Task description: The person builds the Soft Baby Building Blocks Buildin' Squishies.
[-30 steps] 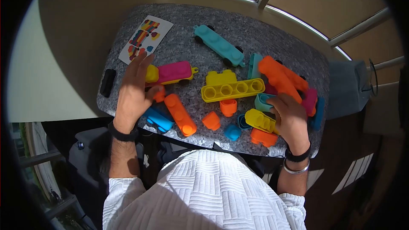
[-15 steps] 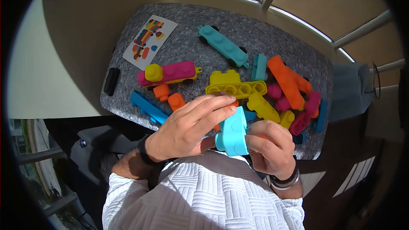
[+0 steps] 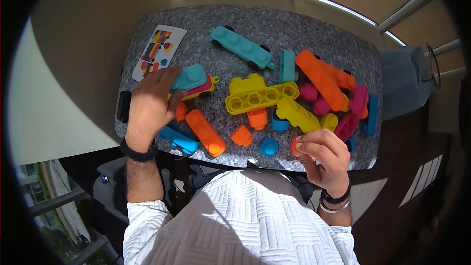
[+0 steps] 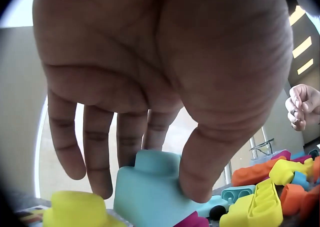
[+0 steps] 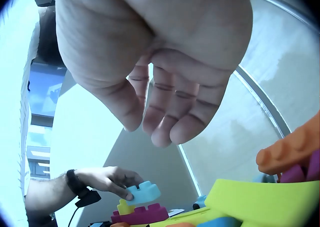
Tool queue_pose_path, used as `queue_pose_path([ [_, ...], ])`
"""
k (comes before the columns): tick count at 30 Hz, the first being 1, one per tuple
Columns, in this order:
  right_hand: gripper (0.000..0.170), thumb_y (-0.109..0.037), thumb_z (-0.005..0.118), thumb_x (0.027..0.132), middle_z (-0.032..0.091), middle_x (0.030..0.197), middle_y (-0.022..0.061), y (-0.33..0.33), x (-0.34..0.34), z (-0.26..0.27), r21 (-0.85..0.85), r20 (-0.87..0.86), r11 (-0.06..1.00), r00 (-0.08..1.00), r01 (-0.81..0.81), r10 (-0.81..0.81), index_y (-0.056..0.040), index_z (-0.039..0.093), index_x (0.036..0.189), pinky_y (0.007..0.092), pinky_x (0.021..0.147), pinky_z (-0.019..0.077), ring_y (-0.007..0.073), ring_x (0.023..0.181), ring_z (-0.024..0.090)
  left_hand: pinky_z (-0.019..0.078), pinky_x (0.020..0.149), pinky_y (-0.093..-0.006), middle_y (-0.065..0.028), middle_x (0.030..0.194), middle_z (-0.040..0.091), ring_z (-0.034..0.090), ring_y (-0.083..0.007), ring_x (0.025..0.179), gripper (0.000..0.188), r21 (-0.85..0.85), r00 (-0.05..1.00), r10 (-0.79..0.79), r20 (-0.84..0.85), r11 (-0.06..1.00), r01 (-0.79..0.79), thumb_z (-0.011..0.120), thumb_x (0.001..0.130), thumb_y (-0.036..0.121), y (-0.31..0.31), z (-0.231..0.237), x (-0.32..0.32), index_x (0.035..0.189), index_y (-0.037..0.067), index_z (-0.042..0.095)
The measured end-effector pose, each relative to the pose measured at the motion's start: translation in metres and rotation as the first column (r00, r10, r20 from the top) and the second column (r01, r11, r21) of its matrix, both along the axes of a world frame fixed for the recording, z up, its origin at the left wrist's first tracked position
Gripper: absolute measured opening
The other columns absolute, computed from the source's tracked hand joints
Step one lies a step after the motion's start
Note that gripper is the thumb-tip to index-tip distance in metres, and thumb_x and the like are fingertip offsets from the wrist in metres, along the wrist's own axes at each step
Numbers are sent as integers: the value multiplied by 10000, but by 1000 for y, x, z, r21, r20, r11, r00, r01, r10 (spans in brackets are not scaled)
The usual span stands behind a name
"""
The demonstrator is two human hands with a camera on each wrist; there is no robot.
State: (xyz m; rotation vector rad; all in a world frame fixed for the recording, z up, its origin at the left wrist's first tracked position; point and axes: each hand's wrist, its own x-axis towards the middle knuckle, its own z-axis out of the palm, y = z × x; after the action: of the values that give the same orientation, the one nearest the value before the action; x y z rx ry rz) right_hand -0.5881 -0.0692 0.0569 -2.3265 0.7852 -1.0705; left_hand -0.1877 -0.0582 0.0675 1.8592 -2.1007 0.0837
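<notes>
My left hand (image 3: pixel 153 103) pinches a teal block (image 3: pixel 191 75) between thumb and fingers, over the magenta piece (image 3: pixel 200 89) of the yellow wheeled car. In the left wrist view the teal block (image 4: pixel 150 192) is beside a yellow block (image 4: pixel 77 209). The right wrist view has the teal block (image 5: pixel 144 192) tilted above the magenta piece (image 5: pixel 140 214); contact is unclear. My right hand (image 3: pixel 326 159) hovers at the front edge with loosely bent fingers, nothing visible between them in the right wrist view. An orange block (image 3: pixel 294 146) shows beside its fingertips.
Yellow pieces (image 3: pixel 262 99) lie mid-table, orange bars (image 3: pixel 321 79) and magenta pieces (image 3: pixel 359 99) at the right. A teal car (image 3: pixel 241 47) stands behind. A picture card (image 3: pixel 159 49) lies at back left, with blue and orange pieces (image 3: pixel 206 132) near the front.
The teal block has moved from between both hands at the front edge to the magenta piece at left, held by my left hand. My right hand has come away from it, slightly to the right.
</notes>
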Motion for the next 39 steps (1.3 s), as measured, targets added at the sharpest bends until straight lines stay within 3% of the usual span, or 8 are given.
queue_pose_path([
  [8, 375, 146, 836, 713, 771, 965, 84, -2, -23, -2, -5, -15, 993, 993, 120, -120, -40, 763, 1030, 341, 676, 582, 249, 803, 761, 613, 937, -500, -161, 1248, 784, 754, -419, 1115, 472, 109, 999, 23, -48, 994, -18, 893, 854, 109, -7, -12, 8, 1293, 55, 726],
  [19, 340, 58, 875, 748, 755, 946, 74, -1, -12, -5, -8, -65, 1000, 997, 30, -30, -44, 754, 1049, 369, 646, 559, 258, 785, 722, 602, 950, -510, -155, 1260, 784, 746, -411, 1140, 506, 58, 998, 55, 32, 997, -57, 901, 834, 100, -6, -23, -4, 1306, 56, 723],
  [25, 325, 42, 891, 767, 749, 931, 70, 0, -20, -1, -34, -56, 998, 997, 52, -54, -46, 755, 1048, 366, 636, 549, 246, 778, 720, 587, 1014, -515, -184, 1306, 759, 715, -435, 1199, 540, 94, 992, 117, -52, 989, -112, 896, 835, 57, -1, -17, -16, 1342, 21, 712],
  [27, 322, 43, 894, 771, 748, 927, 68, -1, -22, -1, -45, -50, 997, 997, 60, -62, -45, 755, 1047, 364, 635, 548, 244, 776, 719, 580, 993, -528, -146, 1335, 738, 701, -416, 1189, 551, -169, 996, 42, 76, 985, -29, 899, 802, 56, 0, -11, -30, 1323, 49, 719],
  [28, 324, 46, 896, 769, 748, 925, 67, -1, -23, 0, -50, -42, 997, 997, 60, -62, -46, 754, 1045, 364, 633, 547, 245, 774, 719, 580, 993, -528, -146, 1335, 738, 701, -416, 1189, 551, -167, 996, 36, 77, 986, -22, 899, 802, 56, 3, -6, -38, 1323, 49, 719],
  [31, 325, 50, 900, 767, 746, 921, 67, -1, -24, 0, -47, -25, 997, 998, 61, -62, -46, 751, 1039, 364, 631, 545, 246, 772, 718, 580, 1037, -491, -134, 1359, 731, 690, -393, 1249, 437, 19, 971, -152, -182, 987, 158, 901, 809, 58, 20, -1, -67, 1221, 30, 757],
  [34, 324, 51, 903, 766, 742, 919, 67, -2, -24, -2, -46, -15, 998, 998, 52, -53, -46, 748, 1034, 362, 630, 544, 246, 772, 717, 600, 1040, -464, -93, 1374, 699, 699, -351, 1273, 465, 215, 866, -474, -160, 839, 499, 893, 839, 102, 25, -16, -97, 1266, 139, 713],
  [39, 319, 49, 899, 769, 738, 915, 67, 2, -27, 0, -44, -30, 998, 998, 49, -50, -45, 749, 1035, 361, 637, 547, 247, 776, 717, 626, 935, -452, -66, 1266, 698, 720, -312, 1163, 404, 288, 866, -491, -97, 819, 496, 810, 829, 63, 25, -33, -118, 1216, 130, 717],
])
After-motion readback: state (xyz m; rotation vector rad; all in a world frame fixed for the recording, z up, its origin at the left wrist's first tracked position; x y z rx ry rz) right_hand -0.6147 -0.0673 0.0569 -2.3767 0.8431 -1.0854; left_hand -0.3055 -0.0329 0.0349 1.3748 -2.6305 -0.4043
